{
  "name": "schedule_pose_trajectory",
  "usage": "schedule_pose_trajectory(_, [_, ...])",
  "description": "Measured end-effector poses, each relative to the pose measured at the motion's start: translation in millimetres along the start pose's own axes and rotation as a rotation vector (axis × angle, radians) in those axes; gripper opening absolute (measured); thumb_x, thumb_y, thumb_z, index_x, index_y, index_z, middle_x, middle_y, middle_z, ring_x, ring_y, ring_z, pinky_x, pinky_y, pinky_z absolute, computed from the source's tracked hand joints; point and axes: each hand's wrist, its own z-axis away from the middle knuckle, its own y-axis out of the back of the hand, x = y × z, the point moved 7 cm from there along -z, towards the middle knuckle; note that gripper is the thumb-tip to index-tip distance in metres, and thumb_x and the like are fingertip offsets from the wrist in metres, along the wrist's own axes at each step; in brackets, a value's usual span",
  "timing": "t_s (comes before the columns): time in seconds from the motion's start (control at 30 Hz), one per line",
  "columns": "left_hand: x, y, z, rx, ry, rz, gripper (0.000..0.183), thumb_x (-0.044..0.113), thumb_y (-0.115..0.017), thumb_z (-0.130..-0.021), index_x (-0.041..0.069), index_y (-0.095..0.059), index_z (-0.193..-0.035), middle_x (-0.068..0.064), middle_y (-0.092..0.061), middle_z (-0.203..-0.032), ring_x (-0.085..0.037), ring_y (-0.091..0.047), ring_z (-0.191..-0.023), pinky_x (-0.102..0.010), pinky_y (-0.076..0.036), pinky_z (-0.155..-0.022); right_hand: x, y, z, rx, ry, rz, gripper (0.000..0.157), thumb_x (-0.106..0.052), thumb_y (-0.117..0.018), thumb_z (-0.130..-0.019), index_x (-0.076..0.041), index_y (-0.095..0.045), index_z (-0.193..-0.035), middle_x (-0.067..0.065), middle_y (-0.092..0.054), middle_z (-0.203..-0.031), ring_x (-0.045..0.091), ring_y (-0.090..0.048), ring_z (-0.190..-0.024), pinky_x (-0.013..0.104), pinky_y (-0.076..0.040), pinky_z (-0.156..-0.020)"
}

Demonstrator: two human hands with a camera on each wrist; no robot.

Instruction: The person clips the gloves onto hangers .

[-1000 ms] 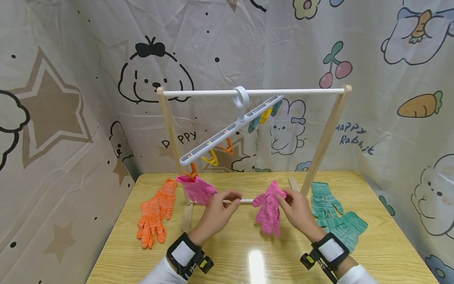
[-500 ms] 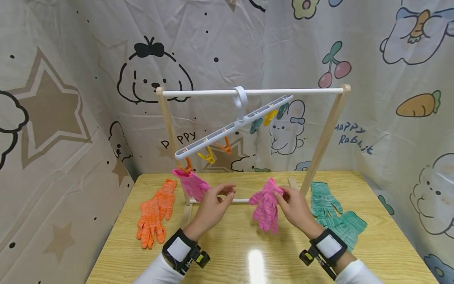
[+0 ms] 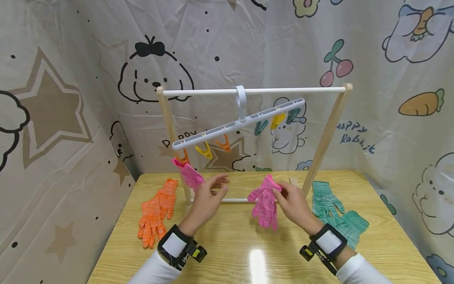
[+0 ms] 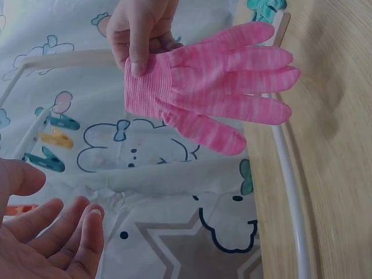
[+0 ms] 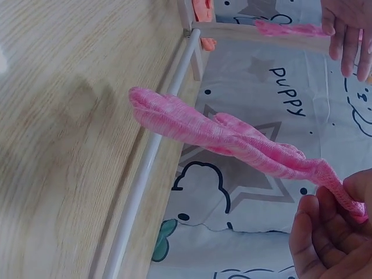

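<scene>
My right hand (image 3: 294,204) pinches a pink glove (image 3: 264,201) by its cuff, and the glove's fingers hang down; in the left wrist view it is spread out flat. My left hand (image 3: 207,200) holds nothing, its fingers loosely bent. It is beside a second pink glove (image 3: 190,173), partly hidden behind it, which hangs from an orange clip (image 3: 182,156) at the left end of a white clip hanger (image 3: 209,134). Several other clips hang along the hanger with nothing in them, including a yellow clip (image 3: 278,120) and a teal clip (image 3: 261,127).
A wooden stand (image 3: 324,142) with a white top rod (image 3: 294,90) carries the hanger by its hook. Two orange gloves (image 3: 156,213) lie at left on the table (image 3: 227,252), two green gloves (image 3: 338,215) at right. A patterned cloth (image 3: 227,47) surrounds the table.
The hanger has turned on its hook: its left end moved back and left, its right end to the right. My left hand moved left and up. My right hand still pinches the glove, slightly higher.
</scene>
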Motion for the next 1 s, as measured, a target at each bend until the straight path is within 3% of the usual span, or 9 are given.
schedule_pose_trajectory(0.17, [1.1, 6.9, -4.7, 0.032, 0.013, 0.008, 0.034, 0.010, -0.061, -0.099, 0.006, -0.063, -0.132, -0.015, -0.070, -0.126, -0.030, -0.068, -0.112, -0.041, -0.056, -0.092, -4, -1.5, -1, -0.018, 0.020, 0.031, 0.012, -0.012, -0.062, -0.100, -0.003, -0.071, -0.100, 0.000, -0.060, -0.069, 0.006, -0.049, -0.058, 0.023, -0.045, -0.051])
schedule_pose_trajectory(0.33, [2.3, 14.6, -9.1, 0.055, 0.027, 0.018, 0.035, 0.010, -0.060, -0.099, 0.004, -0.062, -0.133, -0.017, -0.069, -0.129, -0.032, -0.068, -0.115, -0.046, -0.056, -0.096, -5, -3.3, -3, -0.033, 0.045, 0.043, 0.014, -0.014, -0.061, -0.101, -0.008, -0.067, -0.090, -0.003, -0.054, -0.065, 0.005, -0.044, -0.055, 0.022, -0.039, -0.049])
schedule_pose_trajectory(0.67, [-3.3, 24.2, -18.3, 0.072, 0.092, 0.083, 0.048, 0.011, -0.056, -0.100, -0.002, -0.049, -0.145, -0.021, -0.062, -0.138, -0.034, -0.062, -0.126, -0.044, -0.049, -0.108, -11, -2.2, -6, -0.043, 0.080, 0.032, 0.012, -0.014, -0.060, -0.102, -0.008, -0.069, -0.096, -0.003, -0.054, -0.065, 0.004, -0.044, -0.055, 0.022, -0.040, -0.050])
schedule_pose_trajectory(0.77, [-3.6, 27.7, -20.9, 0.076, 0.109, 0.094, 0.053, 0.011, -0.055, -0.100, -0.003, -0.042, -0.150, -0.021, -0.060, -0.141, -0.032, -0.062, -0.127, -0.039, -0.049, -0.108, -14, -1.5, -7, -0.044, 0.091, 0.033, 0.012, -0.014, -0.060, -0.102, -0.008, -0.070, -0.099, -0.004, -0.055, -0.066, 0.004, -0.045, -0.055, 0.022, -0.041, -0.050])
schedule_pose_trajectory(0.87, [-4.3, 30.9, -23.1, 0.079, 0.130, 0.114, 0.059, 0.011, -0.054, -0.101, -0.002, -0.034, -0.155, -0.021, -0.058, -0.144, -0.026, -0.067, -0.119, -0.028, -0.060, -0.078, -16, -1.4, -8, -0.045, 0.093, 0.036, 0.012, -0.013, -0.060, -0.102, -0.007, -0.070, -0.101, -0.004, -0.056, -0.066, 0.004, -0.045, -0.055, 0.022, -0.042, -0.050])
schedule_pose_trajectory(0.93, [-4.7, 32.6, -24.5, 0.075, 0.143, 0.128, 0.061, 0.012, -0.053, -0.102, 0.000, -0.029, -0.157, -0.020, -0.057, -0.146, -0.022, -0.072, -0.098, -0.023, -0.055, -0.056, -16, -1.5, -8, -0.045, 0.090, 0.037, 0.012, -0.013, -0.060, -0.101, -0.007, -0.070, -0.100, -0.004, -0.055, -0.066, 0.004, -0.045, -0.055, 0.022, -0.041, -0.050])
schedule_pose_trajectory(1.0, [-4.5, 34.3, -26.0, 0.076, 0.150, 0.144, 0.064, 0.013, -0.053, -0.102, 0.000, -0.026, -0.158, -0.020, -0.056, -0.147, -0.018, -0.070, -0.085, -0.021, -0.045, -0.045, -15, -1.6, -8, -0.046, 0.088, 0.040, 0.011, -0.013, -0.060, -0.101, -0.007, -0.070, -0.099, -0.004, -0.055, -0.065, 0.004, -0.044, -0.055, 0.022, -0.041, -0.050])
